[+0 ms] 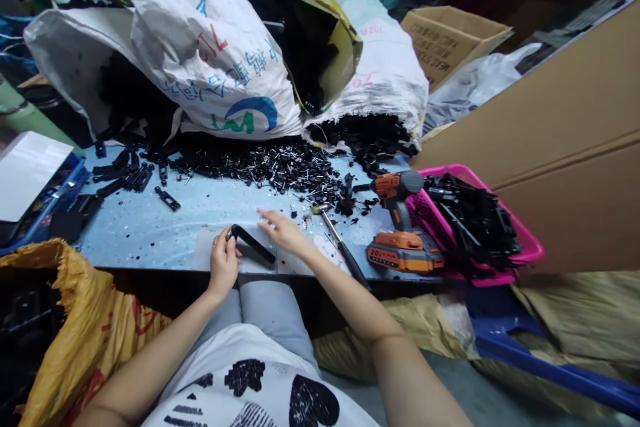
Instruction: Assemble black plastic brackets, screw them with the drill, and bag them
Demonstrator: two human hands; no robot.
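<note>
My left hand (225,259) grips one end of a black angled plastic part (253,244), which lies slanting across the front of the blue tabletop (200,203). Just beyond that part, my right hand (284,230) is over the table with its fingers stretched out and apart; I see nothing in it. A heap of small black pieces with shiny metal pins (295,167) spreads behind both hands. To the right of my right hand lies a hammer (343,247) with a dark handle. Beside it stands an orange and grey cordless drill (397,220), its nose pointing left.
A pink basket (530,250) of long black parts stands at the right. White sacks (210,60) and a yellow sack (345,20) spill black pieces at the back. Loose black clips (135,177) lie at left, near a blue tray (65,193). A cardboard sheet (560,140) rises at right.
</note>
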